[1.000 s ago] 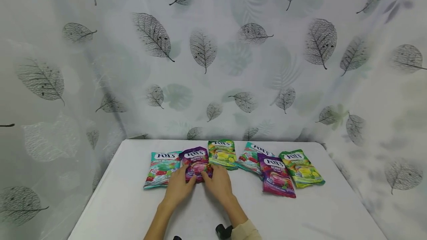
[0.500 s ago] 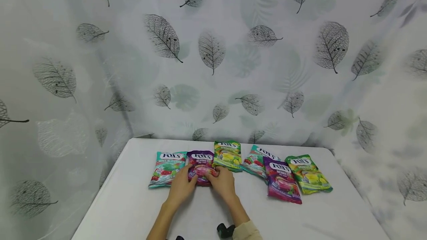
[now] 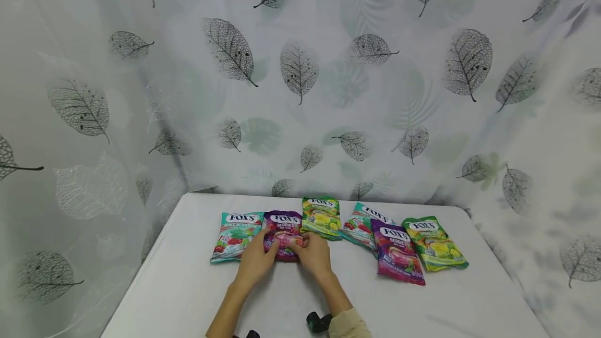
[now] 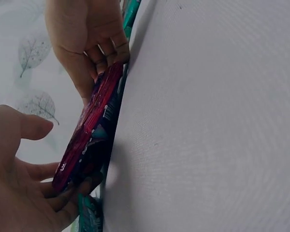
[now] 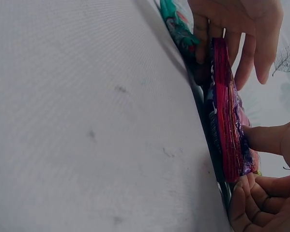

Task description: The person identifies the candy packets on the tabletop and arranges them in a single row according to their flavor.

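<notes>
A purple Fox's Berries candy bag (image 3: 284,223) lies between both hands at the left middle of the table. My left hand (image 3: 253,262) holds its left edge, with fingers curled round the side and under it; in the left wrist view the thumb (image 4: 37,126) stands off the bag. Gripping the other end, my right hand (image 3: 316,258) curls its fingers beneath, and in the right wrist view its thumb (image 5: 266,139) presses on the wrapper. A teal Mint Blossom bag (image 3: 235,236) lies close on the left. Behind on the right is a yellow-green bag (image 3: 321,218).
Further right on the white table (image 3: 188,296) lie another teal bag (image 3: 359,226), a second purple Berries bag (image 3: 399,254) overlapping it, and a second yellow-green bag (image 3: 436,244). A leaf-printed curtain (image 3: 300,134) hangs behind.
The head view has shifted, moving the scene rightward. The purple bag's top edge has come down almost level with the teal bag's. My right fingers have drawn in at the bag's right side.
</notes>
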`<act>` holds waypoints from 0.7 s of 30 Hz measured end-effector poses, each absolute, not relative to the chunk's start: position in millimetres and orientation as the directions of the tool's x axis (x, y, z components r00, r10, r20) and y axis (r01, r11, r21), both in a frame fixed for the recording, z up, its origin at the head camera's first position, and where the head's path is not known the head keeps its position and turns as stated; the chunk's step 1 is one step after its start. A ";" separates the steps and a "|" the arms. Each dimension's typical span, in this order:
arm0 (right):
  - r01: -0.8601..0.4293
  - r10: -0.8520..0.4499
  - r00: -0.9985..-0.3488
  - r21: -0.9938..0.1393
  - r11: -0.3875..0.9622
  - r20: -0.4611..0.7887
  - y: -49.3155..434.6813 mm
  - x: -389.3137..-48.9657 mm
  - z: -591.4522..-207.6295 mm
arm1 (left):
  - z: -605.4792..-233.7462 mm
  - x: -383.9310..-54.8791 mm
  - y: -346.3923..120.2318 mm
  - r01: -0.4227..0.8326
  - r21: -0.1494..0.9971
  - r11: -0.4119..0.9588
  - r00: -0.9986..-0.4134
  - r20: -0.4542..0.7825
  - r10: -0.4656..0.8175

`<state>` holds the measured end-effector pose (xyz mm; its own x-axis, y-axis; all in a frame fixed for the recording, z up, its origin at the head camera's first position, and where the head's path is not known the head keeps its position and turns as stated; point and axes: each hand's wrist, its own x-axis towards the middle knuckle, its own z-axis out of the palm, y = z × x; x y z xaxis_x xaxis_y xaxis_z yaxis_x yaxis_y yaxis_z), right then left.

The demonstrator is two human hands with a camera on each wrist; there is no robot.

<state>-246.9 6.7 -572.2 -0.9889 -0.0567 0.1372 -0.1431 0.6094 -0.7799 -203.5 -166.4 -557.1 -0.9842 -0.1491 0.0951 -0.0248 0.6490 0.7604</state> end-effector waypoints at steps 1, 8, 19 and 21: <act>-0.144 -0.060 -0.989 -0.779 0.610 0.136 6.5 -246.1 -571.8 | -556.6 -202.2 -166.8 -0.026 0.763 0.646 -0.984 0.094 -0.150; -0.161 -0.103 -0.987 -0.777 0.608 0.124 6.5 -240.7 -570.7 | -554.0 -191.6 -171.8 -0.040 0.778 0.627 -0.987 0.066 -0.144; -0.195 -0.094 -0.980 -0.780 0.594 0.173 5.3 -233.6 -552.0 | -542.6 -185.3 -172.9 -0.036 0.798 0.602 -0.986 0.071 -0.152; -0.199 -0.086 -0.979 -0.782 0.591 0.184 4.5 -231.5 -549.0 | -541.6 -184.5 -173.4 -0.037 0.801 0.598 -0.984 0.074 -0.160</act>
<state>-231.5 4.5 -549.0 -0.9792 -0.0863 0.1837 -0.1987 0.5905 -0.7822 -184.5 -173.4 -541.6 -0.9844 -0.1597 0.0741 -0.0366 0.5976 0.8010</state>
